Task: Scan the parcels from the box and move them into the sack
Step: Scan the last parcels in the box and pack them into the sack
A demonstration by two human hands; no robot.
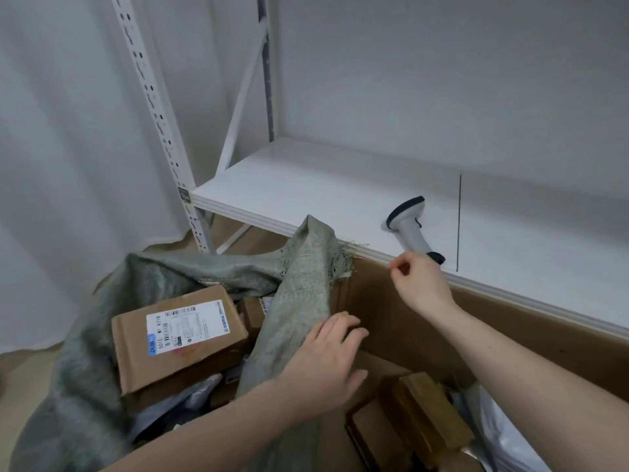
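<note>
The big cardboard box (425, 321) holds parcels (425, 413); left of it the grey sack (299, 301) holds a labelled parcel (177, 338). Left hand (326, 366) rests flat on the sack's edge, grip apart. Right hand (418, 284), above the box, loosely curled, empty, near the scanner (412, 229).

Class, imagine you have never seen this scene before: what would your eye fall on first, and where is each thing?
First, the two bare forearms reaching in from below: the left hand rests on the grey sack where it drapes over the big cardboard box's wall, the right hand hangs by the shelf edge, fingers loosely curled. Next, the labelled brown parcel lying in the sack at left, and the white handheld scanner lying on the shelf just beyond the right hand.
</note>
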